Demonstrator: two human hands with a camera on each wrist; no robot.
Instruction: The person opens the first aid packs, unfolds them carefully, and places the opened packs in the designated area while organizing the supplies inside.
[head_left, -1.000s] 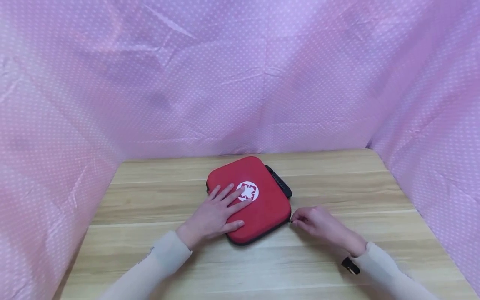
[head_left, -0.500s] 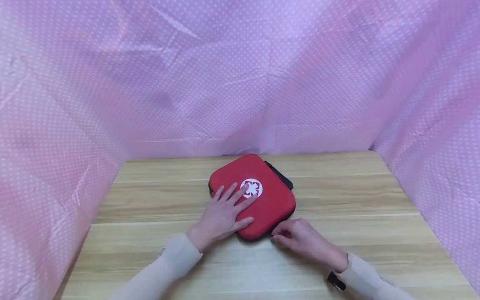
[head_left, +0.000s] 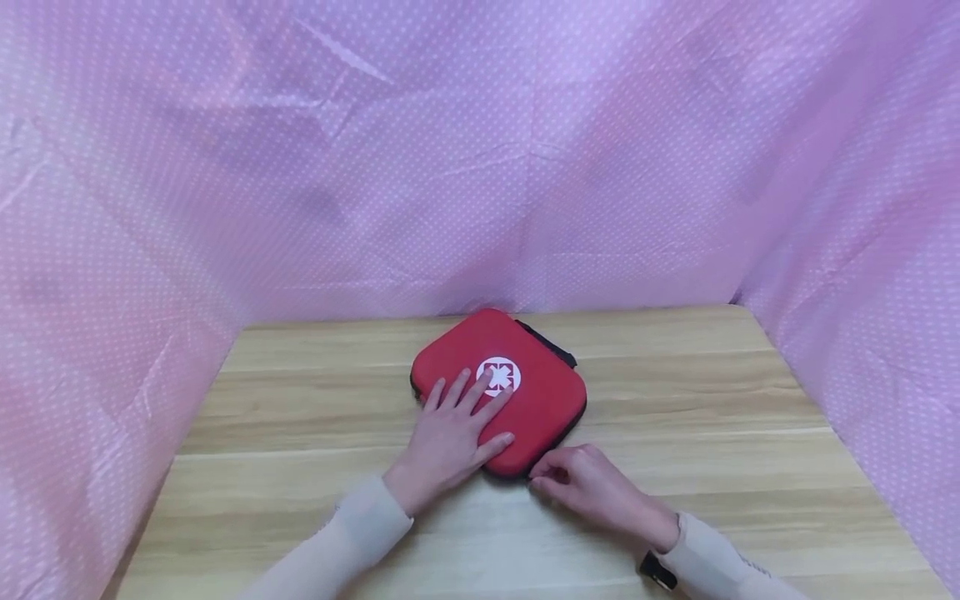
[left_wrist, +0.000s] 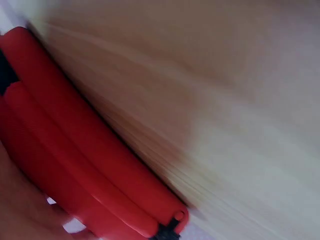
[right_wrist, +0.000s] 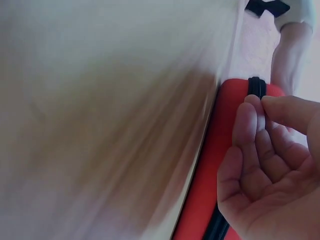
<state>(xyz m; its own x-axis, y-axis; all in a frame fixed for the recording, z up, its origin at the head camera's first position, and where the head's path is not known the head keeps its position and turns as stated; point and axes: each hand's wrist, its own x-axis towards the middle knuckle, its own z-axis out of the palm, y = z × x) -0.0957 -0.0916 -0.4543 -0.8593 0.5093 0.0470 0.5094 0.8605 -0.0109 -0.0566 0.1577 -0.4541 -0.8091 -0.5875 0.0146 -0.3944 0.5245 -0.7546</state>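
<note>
A red zip-up case (head_left: 540, 400) with a white round emblem lies flat on the table, turned cornerwise in the head view. My left hand (head_left: 446, 433) rests on its lid with spread, straight fingers. At the near corner, my right hand (head_left: 588, 487) pinches the zipper pull between thumb and index finger; the pull itself is hidden by the fingertips. The right wrist view shows that hand (right_wrist: 270, 165) beside the case's red side, above the black zipper (right_wrist: 257, 87). In the left wrist view the case's red side (left_wrist: 100, 150) runs diagonally.
The wooden table (head_left: 285, 400) extends around the case on all sides. A black carry handle (head_left: 547, 343) sticks out at the case's far right side. Pink dotted cloth (head_left: 480, 167) hangs behind the table and along both sides.
My right hand has moved left and nearer along the case's edge, from the right corner to the near corner. The case has turned slightly counterclockwise under my left hand.
</note>
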